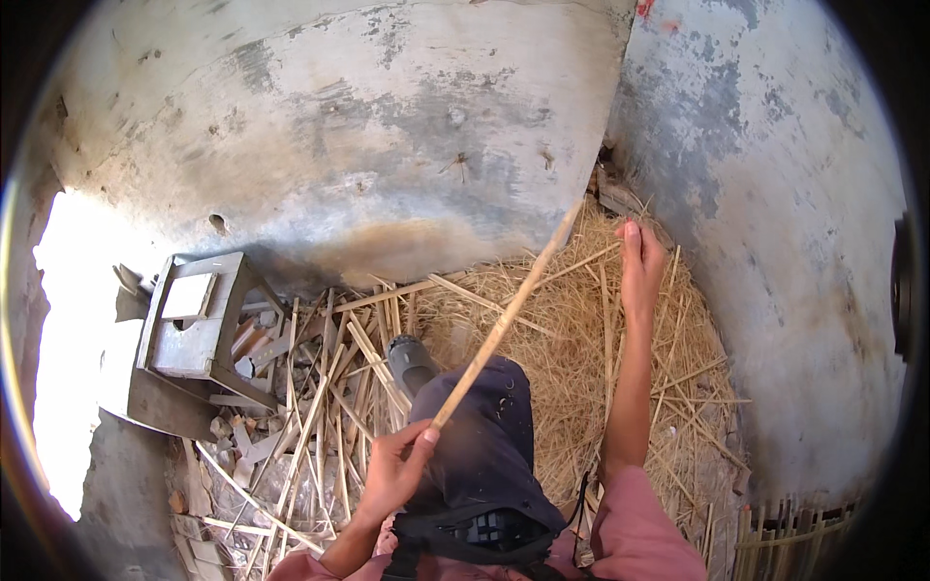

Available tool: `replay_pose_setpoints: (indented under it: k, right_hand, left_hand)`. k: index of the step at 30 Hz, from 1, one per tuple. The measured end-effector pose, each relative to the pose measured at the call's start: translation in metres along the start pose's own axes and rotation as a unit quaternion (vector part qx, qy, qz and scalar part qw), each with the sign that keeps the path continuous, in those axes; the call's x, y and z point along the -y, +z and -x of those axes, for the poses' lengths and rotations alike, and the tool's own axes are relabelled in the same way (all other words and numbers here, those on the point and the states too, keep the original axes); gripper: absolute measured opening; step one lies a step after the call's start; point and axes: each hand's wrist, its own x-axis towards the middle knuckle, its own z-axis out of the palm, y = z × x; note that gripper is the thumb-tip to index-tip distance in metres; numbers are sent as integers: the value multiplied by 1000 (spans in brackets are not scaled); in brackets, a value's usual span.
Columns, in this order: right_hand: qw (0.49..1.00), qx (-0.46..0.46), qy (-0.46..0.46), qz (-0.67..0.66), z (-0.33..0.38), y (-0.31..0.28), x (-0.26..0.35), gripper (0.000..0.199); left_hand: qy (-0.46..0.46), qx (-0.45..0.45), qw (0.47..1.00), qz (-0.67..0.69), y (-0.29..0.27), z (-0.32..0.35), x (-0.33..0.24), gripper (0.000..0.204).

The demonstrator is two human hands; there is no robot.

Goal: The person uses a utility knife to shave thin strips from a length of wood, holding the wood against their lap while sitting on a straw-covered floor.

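Observation:
My left hand [394,472] grips the near end of a long thin bamboo strip [506,316] that slants up and right toward the wall corner. My right hand [641,263] is stretched far out over a heap of straw-like bamboo shavings [581,339], fingers together and extended, holding nothing I can see. My knee in dark trousers [484,436] sits between the two arms, with a grey shoe [411,361] beyond it.
A small grey wooden stool [194,324] lies tipped at the left among split bamboo sticks [320,426] and rubble. Rough concrete walls [387,126] close the back and right. More bamboo slats [785,533] stand at the lower right.

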Motion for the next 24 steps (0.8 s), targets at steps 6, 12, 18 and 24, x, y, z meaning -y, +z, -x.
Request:
replay_pose_setpoints:
  k: [6, 12, 18, 24]
  right_hand:
    - [982, 110, -24, -149, 59, 26, 32, 27]
    - [959, 191, -194, -80, 93, 37, 76, 24]
    - [947, 199, -249, -41, 103, 41, 83, 29]
    - [956, 157, -246, -35, 102, 40, 84, 28]
  left_hand:
    - [-38, 5, 997, 74, -3, -16, -18, 35]
    - [8, -47, 998, 27, 3, -23, -22, 33]
    - [35, -63, 997, -3, 7, -23, -23, 34]
    - [78, -88, 992, -50, 11, -20, -23, 36]
